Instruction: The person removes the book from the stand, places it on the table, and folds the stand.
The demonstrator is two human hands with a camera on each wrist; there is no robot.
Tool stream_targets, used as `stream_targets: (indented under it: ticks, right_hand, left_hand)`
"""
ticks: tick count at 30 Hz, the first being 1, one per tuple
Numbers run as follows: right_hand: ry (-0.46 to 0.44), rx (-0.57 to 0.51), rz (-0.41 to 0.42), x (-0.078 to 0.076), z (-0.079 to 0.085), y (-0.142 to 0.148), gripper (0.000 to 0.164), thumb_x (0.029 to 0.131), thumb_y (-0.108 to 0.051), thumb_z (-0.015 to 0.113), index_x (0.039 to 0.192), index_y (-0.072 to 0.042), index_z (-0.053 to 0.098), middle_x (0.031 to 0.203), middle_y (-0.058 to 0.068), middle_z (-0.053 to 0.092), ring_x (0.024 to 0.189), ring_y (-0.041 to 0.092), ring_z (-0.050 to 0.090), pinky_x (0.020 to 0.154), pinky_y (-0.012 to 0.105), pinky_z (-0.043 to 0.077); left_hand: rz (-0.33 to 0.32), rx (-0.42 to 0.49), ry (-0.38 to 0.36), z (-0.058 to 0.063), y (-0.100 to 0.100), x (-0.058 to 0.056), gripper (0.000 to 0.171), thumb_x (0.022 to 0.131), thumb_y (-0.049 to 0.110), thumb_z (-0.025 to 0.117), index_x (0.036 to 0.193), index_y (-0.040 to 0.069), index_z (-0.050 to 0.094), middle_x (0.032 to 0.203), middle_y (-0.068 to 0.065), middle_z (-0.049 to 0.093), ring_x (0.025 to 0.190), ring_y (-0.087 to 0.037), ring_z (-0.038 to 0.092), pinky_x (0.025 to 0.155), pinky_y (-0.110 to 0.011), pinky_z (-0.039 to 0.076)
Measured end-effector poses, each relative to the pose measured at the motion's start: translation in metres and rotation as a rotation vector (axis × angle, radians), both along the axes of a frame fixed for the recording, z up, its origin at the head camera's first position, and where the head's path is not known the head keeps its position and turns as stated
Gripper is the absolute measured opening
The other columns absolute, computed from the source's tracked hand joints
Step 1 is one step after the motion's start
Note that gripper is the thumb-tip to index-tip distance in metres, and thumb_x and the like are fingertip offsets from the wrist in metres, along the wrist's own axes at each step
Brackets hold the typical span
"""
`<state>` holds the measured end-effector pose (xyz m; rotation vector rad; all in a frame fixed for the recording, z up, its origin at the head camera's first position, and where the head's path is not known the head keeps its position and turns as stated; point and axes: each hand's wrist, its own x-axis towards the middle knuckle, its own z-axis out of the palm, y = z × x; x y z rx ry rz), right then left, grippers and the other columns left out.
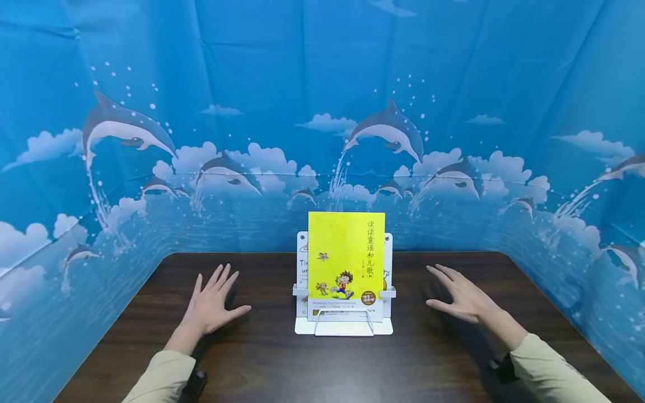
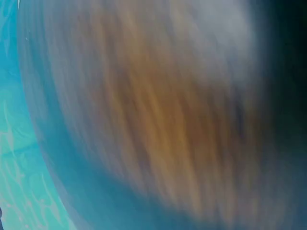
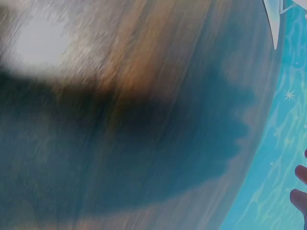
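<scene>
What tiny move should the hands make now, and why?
Perhaps bring the right hand inward toward the yellow book. That seems sensible because the book stands upright in the white stand, between that hand and the left hand, and both hands are empty.

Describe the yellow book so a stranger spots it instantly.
On the dark table, between left hand and right hand, sits a white stand. The yellow book rests on it, its bright colour setting it apart from the white stand.
</scene>
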<state>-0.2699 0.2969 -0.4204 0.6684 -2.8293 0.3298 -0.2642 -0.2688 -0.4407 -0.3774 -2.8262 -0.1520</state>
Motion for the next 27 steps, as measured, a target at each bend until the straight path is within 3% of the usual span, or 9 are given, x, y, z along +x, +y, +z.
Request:
stream_targets:
  ticks: [13, 21, 27]
  right_hand:
    - [-0.06, -0.18, -0.044, 0.007, 0.005, -0.03, 0.082, 0.077, -0.054, 0.062, 0.139, -0.009, 0.033, 0.137, 0.02, 0.037, 0.122, 0.04, 0.037, 0.089, 0.062, 0.035]
    - [-0.063, -0.323, -0.023, 0.01, 0.007, -0.052, 0.079, 0.076, -0.043, 0.068, 0.136, -0.005, 0.036, 0.133, 0.02, 0.044, 0.118, 0.039, 0.042, 0.088, 0.06, 0.038]
    - [-0.071, -0.395, -0.016, 0.008, 0.008, -0.065, 0.075, 0.073, -0.034, 0.072, 0.134, -0.005, 0.038, 0.128, 0.02, 0.048, 0.113, 0.039, 0.045, 0.085, 0.06, 0.04]
  left_hand:
    - [-0.064, 0.101, 0.053, 0.002, 0.029, 0.0, 0.089, 0.072, 0.056, 0.065, 0.139, 0.006, 0.035, 0.145, -0.019, 0.026, 0.134, -0.035, 0.018, 0.104, -0.059, 0.01]
    - [-0.124, 0.257, 0.095, 0.009, 0.057, 0.006, 0.086, 0.071, 0.048, 0.07, 0.138, 0.007, 0.036, 0.144, -0.016, 0.029, 0.133, -0.033, 0.022, 0.104, -0.057, 0.017]
    - [-0.168, 0.318, 0.112, 0.012, 0.075, 0.009, 0.083, 0.071, 0.042, 0.072, 0.138, 0.008, 0.037, 0.144, -0.014, 0.031, 0.133, -0.031, 0.023, 0.104, -0.056, 0.02]
